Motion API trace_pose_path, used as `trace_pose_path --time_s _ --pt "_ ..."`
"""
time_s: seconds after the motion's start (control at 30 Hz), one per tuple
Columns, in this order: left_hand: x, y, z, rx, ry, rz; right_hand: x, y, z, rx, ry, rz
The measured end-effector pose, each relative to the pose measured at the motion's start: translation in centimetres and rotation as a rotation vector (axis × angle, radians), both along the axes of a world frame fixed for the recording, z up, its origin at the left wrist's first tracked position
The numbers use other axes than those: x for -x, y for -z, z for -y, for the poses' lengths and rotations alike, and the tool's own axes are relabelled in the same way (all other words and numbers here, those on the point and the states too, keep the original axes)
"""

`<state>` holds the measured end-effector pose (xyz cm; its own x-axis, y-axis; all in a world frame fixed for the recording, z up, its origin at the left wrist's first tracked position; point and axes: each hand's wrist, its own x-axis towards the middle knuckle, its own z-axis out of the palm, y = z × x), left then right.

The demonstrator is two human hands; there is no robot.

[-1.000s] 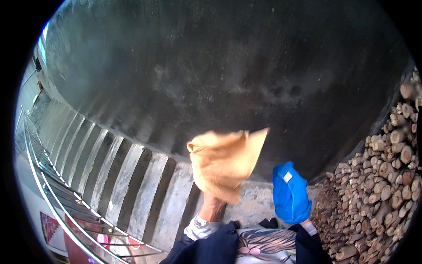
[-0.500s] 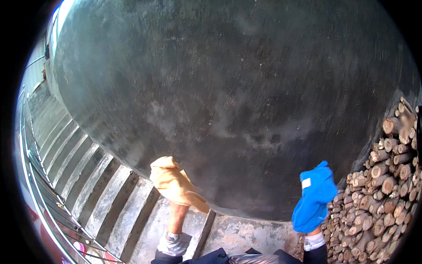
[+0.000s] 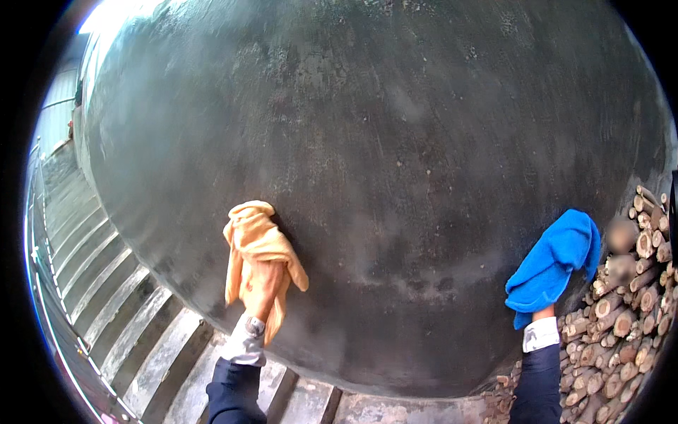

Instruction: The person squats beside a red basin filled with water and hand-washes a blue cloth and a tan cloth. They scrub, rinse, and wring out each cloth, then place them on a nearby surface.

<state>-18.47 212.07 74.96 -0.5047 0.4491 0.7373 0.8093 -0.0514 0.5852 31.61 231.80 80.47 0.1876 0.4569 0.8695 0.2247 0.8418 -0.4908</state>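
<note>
A yellow-orange cloth (image 3: 256, 237) is draped over my left hand (image 3: 261, 283), which holds it against a large dark grey wall (image 3: 367, 177). The back of this hand and the wrist show below the cloth; the fingers are covered. Farther right, a blue cloth (image 3: 554, 258) wraps over my right hand (image 3: 544, 313) and lies at the wall's right part, near the stacked logs. Only a strip of skin at the right wrist is visible. Both arms reach forward, well apart, in dark sleeves with pale cuffs.
Cut logs (image 3: 621, 325) are piled at the right, close to my right forearm. Concrete steps (image 3: 152, 318) run along the wall's lower left, with a metal railing (image 3: 60, 332) beyond them. A concrete ledge (image 3: 409, 410) lies at the wall's foot.
Both hands have moved up the wall with their cloths, the left slightly leftward and the right outward to the right. The view has shifted too, and more of both forearms shows.
</note>
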Motion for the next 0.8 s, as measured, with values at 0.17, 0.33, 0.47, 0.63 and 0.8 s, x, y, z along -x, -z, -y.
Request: trace_pose_path --time_s 0.17,0.33,0.47,0.63,0.8 --pt "-5.4 -2.9 -7.3 -0.281 -0.191 -0.381 5.0 2.6 0.7 -0.087 0.179 0.290" --pt "-12.9 -5.6 -8.2 -0.282 -0.169 -0.662 9.0 3.7 0.1 -0.144 0.228 0.411" --pt "-14.6 -6.5 -10.5 -0.201 -0.112 -0.796 11.0 2.0 -0.7 -0.211 0.251 0.399" --pt "-17.1 -14.7 -13.0 -0.308 0.076 -1.001 12.5 -4.2 -3.3 -0.387 0.369 0.354" --pt "-16.6 -25.1 -14.9 -0.515 -0.004 -1.141 13.6 -15.5 -6.9 -0.618 0.528 0.297"
